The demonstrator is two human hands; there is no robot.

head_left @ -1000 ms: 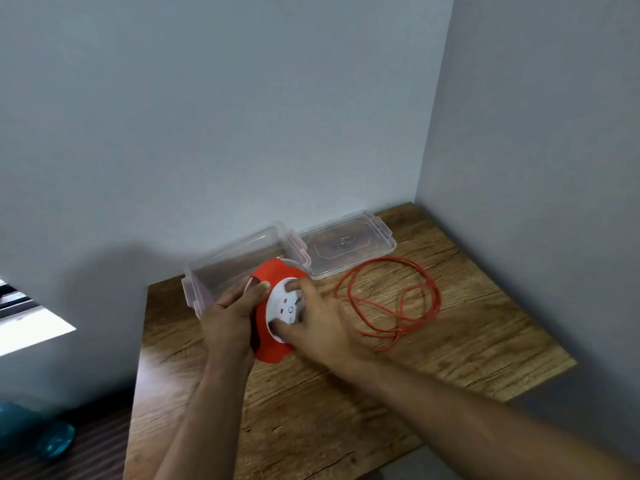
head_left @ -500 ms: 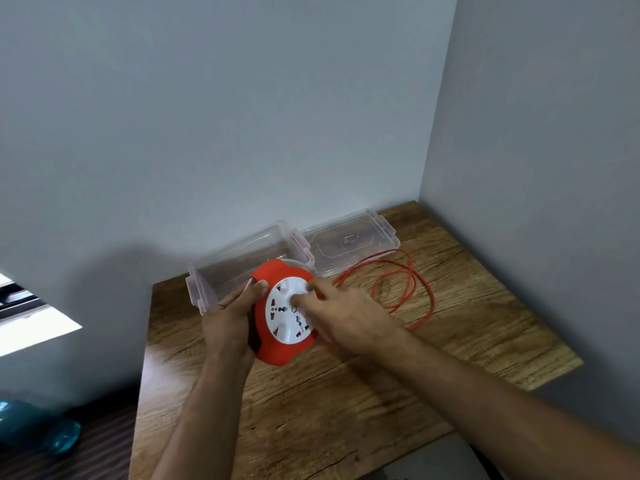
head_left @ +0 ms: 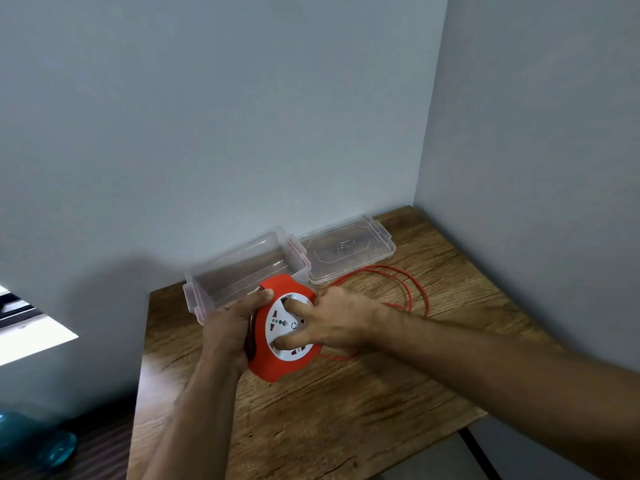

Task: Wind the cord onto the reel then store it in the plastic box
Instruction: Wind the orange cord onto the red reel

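Fingers of the right hand point(head_left: 341, 322) are planted on the white socket face of the reel point(head_left: 282, 329), forefinger up in the top recess, thumb down at the lower rim, spread wide across the disc. That looks like a cranking hold, the face being turned to draw cord in. The left hand point(head_left: 230, 329) wraps the red housing from the back edge, thumb hooked over the top, bracing the reel on its side above the desk point(head_left: 346, 410) so the face can spin freely.

Out past the right wrist, the orange cord point(head_left: 410, 292) lies in loose loops toward the desk's right edge, so winding, by my reading, is only partly done. Where the cord enters the reel is hidden behind the right hand, and how much is already wound inside cannot be seen.

Along the back edge sits the plastic box point(head_left: 242, 271), open and waiting just behind the reel, with its lid point(head_left: 349, 249) lying flat beside it toward the back right corner. The left fingers behind the housing are out of sight.
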